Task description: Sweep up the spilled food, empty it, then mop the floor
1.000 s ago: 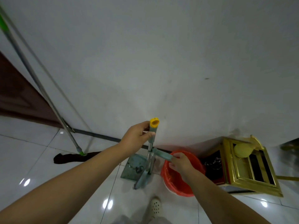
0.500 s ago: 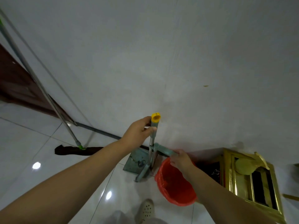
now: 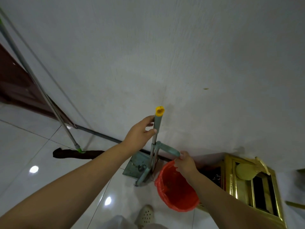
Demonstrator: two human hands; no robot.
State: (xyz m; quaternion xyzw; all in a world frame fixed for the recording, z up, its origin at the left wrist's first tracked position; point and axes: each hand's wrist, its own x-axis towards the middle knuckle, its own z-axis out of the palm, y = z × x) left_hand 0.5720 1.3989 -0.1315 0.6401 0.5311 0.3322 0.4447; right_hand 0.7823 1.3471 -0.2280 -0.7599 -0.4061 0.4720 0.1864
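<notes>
1. A pale perforated shoe is seen on the tiled floor.
2. The red bin sits beside a gold-framed cabinet.
3. The dustpan stands upright by the wall; its yellow-capped handle is gripped by the left hand, and a shorter green handle is pinched by the right hand.
4. A mop is leant against the wall.

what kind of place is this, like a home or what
Probably an indoor room or hallway in a home, though that is a guess. Glossy white floor tiles meet a plain white wall, a mop leans against it, and a red-lined bin stands beside a gilt-framed cabinet.
</notes>
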